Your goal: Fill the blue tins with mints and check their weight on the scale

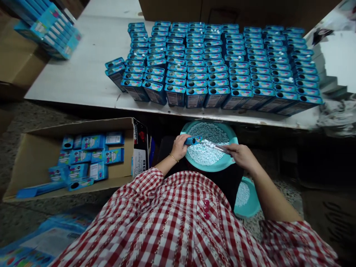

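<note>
My left hand [180, 147]: fingers clamped on blue carton [193, 140]; right hand [242, 157]: clamped on metal scoop [220, 147], over turquoise basin [214, 168] of white pellets [204, 158].

Pellets [205, 157] lie in the basin [213, 168], right of the carton [33, 157], before the table [80, 76].

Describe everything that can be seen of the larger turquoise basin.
The larger turquoise basin is round and shallow, smooth and plastic-looking, with a broad rim. It stands upright on a dark surface, just in front of the white table. Small white pellets cover its bottom, darker toward the table. The left hand holds a small blue carton over it; the right hand holds a metal scoop there. Whether either hand touches the rim is unclear.
</note>
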The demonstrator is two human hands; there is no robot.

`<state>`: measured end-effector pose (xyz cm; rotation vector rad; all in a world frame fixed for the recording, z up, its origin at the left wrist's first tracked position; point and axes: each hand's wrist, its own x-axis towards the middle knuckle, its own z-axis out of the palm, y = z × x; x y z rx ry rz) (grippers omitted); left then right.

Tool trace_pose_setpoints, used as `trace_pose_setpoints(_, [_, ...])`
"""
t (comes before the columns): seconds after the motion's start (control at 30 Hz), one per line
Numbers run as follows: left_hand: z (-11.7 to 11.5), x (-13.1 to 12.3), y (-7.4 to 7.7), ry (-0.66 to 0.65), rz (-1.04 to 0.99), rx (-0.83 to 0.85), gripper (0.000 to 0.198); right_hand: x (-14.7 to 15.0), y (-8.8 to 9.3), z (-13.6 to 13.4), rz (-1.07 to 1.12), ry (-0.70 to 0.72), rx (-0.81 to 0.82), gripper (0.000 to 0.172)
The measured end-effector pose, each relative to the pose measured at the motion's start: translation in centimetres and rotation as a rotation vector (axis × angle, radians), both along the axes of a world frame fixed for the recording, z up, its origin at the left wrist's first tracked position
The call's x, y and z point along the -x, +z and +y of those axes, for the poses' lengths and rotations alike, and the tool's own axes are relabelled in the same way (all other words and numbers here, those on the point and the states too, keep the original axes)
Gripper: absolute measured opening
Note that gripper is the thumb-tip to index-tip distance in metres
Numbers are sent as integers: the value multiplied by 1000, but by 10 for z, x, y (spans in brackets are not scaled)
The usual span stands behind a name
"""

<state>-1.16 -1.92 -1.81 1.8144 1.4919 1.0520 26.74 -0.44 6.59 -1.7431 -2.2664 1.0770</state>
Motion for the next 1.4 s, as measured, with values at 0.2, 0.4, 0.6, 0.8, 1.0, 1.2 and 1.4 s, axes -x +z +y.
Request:
trace_pose_setpoints(0.2, [2,-7,3,-25,-66,7,37,10,9,2,0,-19,-10,34])
trace_pose_setpoints(0.4, [2,-1,2,2,-163,39,33,-15,-21,-7,196,-232,178,36])
trace_pose_setpoints(0.6, [-1,5,4,22,-193,48,34,-17,-47,-12,-27,-146,40,36])
trace_pose_setpoints(0.8, [-7,17,10,31,-218,91,34,-5,-65,-11,-204,-36,-87,38])
trace_pose_setpoints(1.0, [-5,70,43,287,-444,74,36,7,-84,-2,93,9,-163,39])
trace_pose_setpoints(1.2, [17,138,78,439,-553,-111,44,-2,-107,-2,145,-122,-104,33])
trace_pose_setpoints(1.4, [55,214,89,762,-523,-214,46,-18,-127,-25,124,-197,-72,43])
